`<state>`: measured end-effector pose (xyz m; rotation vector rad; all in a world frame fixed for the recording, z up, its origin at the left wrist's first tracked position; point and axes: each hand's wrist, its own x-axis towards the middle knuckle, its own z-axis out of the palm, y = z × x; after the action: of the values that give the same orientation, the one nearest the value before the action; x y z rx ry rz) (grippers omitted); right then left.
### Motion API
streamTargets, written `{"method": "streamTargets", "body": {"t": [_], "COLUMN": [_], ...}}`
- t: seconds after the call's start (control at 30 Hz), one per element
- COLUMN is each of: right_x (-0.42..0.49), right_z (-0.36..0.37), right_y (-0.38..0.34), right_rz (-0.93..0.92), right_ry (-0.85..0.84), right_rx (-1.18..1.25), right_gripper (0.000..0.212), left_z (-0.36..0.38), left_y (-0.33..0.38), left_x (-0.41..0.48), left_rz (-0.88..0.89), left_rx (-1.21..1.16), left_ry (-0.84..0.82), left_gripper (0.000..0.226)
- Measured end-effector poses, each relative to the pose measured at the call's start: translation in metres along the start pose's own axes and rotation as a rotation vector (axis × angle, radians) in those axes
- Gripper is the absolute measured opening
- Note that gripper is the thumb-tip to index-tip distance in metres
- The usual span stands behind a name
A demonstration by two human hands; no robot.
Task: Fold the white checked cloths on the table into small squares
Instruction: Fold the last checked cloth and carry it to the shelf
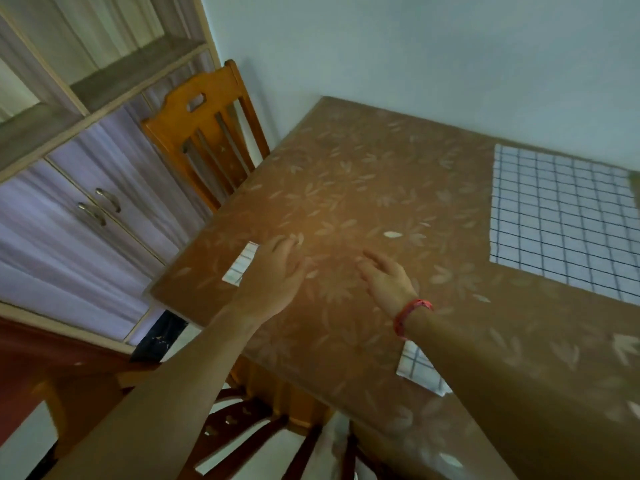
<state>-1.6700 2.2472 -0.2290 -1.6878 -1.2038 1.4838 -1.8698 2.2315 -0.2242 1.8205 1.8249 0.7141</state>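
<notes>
A large white checked cloth (564, 220) lies spread flat at the far right of the brown flowered table (363, 174). A small folded checked cloth (240, 265) sits near the table's left edge, partly hidden by my left hand (277, 271), which hovers over it with fingers apart, holding nothing. My right hand (388, 278), with a red band at the wrist, reaches over the bare middle of the table, open and empty. Another folded checked cloth (420, 370) shows beneath my right forearm, partly covered.
A wooden chair (204, 133) stands at the table's far left end, with a cupboard (86, 209) behind it. Another chair (242, 431) sits below the table's near edge. The pale wall (415, 57) borders the table's far side.
</notes>
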Motion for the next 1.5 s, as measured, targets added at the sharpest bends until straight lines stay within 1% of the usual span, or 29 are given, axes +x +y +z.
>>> {"method": "streamTargets", "body": {"t": [0.2,0.33,0.47,0.57,0.73,0.9,1.07,1.3,1.5], "right_x": [-0.049,-0.082,-0.111,-0.131,-0.156,-0.17,-0.162,-0.127,-0.065], "right_z": [-0.089,-0.145,-0.195,-0.228,-0.275,-0.308,-0.326,-0.349,-0.385], "right_y": [0.005,0.019,0.035,0.046,0.067,0.078,0.082,0.096,0.118], "right_rz": [-0.127,-0.178,-0.162,-0.146,-0.116,-0.068,-0.055,-0.028,0.029], "right_ry": [0.137,0.232,0.323,0.41,0.517,0.599,0.607,0.591,0.524], "right_rx": [-0.29,-0.457,-0.58,-0.649,-0.747,-0.86,-0.894,-0.996,-1.099], "right_gripper": [0.052,0.055,0.057,0.055,0.061,0.061,0.062,0.062,0.063], "left_z": [0.024,0.043,0.065,0.082,0.113,0.135,0.152,0.197,0.254], "left_y": [0.068,0.115,0.156,0.187,0.235,0.265,0.278,0.28,0.272], "left_x": [-0.011,-0.022,-0.03,-0.031,-0.033,-0.035,-0.03,0.002,0.043], "left_rz": [0.25,0.339,0.417,0.481,0.577,0.616,0.619,0.599,0.541], "left_rx": [0.243,0.302,0.338,0.37,0.378,0.378,0.402,0.424,0.465], "left_ry": [-0.034,-0.041,-0.079,-0.094,-0.112,-0.121,-0.138,-0.217,-0.304], "left_gripper": [0.052,0.055,0.062,0.066,0.063,0.06,0.059,0.067,0.072]}}
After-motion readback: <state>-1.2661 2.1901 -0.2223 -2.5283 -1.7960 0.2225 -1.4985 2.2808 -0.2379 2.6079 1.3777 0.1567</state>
